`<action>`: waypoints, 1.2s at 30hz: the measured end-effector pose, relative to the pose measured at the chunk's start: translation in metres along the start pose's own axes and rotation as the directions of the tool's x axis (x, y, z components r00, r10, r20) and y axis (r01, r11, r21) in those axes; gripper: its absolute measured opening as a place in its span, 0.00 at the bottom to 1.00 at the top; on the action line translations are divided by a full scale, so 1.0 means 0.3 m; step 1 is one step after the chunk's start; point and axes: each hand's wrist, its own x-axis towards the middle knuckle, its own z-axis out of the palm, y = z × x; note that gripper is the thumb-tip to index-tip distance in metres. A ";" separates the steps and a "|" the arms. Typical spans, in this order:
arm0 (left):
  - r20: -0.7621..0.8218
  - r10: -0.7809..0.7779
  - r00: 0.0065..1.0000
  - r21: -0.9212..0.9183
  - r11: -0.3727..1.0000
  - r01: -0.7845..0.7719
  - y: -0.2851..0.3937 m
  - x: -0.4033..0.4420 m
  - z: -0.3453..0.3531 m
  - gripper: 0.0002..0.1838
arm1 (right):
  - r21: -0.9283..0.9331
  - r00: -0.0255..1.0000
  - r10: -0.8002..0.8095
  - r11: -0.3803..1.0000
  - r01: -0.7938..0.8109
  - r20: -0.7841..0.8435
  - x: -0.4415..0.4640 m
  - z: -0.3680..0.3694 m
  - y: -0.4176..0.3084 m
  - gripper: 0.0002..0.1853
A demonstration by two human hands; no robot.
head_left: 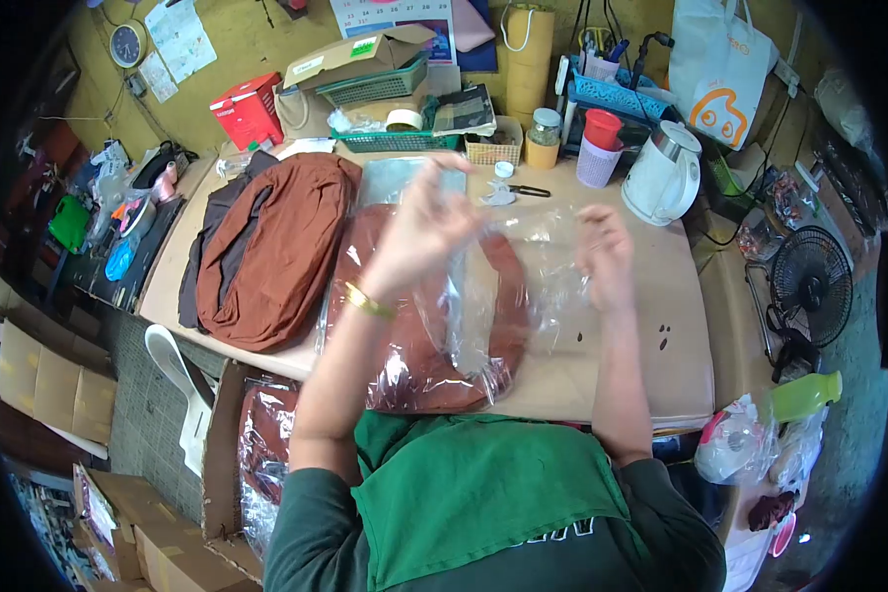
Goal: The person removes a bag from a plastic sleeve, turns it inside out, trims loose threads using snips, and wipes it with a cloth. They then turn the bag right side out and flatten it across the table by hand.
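Observation:
A clear plastic bag (538, 281) stretches between my two hands above the table. My left hand (429, 225), slightly blurred and with a gold bangle on the wrist, has its fingers bent at the bag's left edge, pinching it. At the right edge, the curled fingers of my right hand (605, 252) are closed on the film. Under my left forearm lies a rust-brown garment (419, 345) in shiny clear plastic. Part of the brown fabric (508, 281) shows through the bag. Left of it is a pile of unwrapped rust-brown garments (271, 247), with dark cloth beneath.
Black-handled snips (530, 190) and a small white jar (504, 169) sit behind the bag. A white kettle (664, 176) stands at back right, near a purple cup (598, 163). Green baskets (395, 141) line the back. An open carton (222, 464) holds wrapped garments below left.

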 end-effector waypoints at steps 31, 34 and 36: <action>0.175 0.212 0.962 0.959 0.183 -0.215 -0.214 -0.226 0.207 0.07 | -0.656 0.952 0.186 0.754 0.021 0.243 -0.082 0.102 0.111 0.26; 0.117 0.348 0.930 0.950 0.234 -0.208 -0.263 -0.227 0.212 0.07 | -0.296 0.791 0.455 0.886 -0.356 0.409 -0.066 0.074 0.116 0.43; 0.094 0.415 0.905 0.928 0.293 -0.231 -0.279 -0.224 0.211 0.07 | -0.290 0.747 0.478 0.878 -0.382 0.463 -0.058 0.072 0.095 0.46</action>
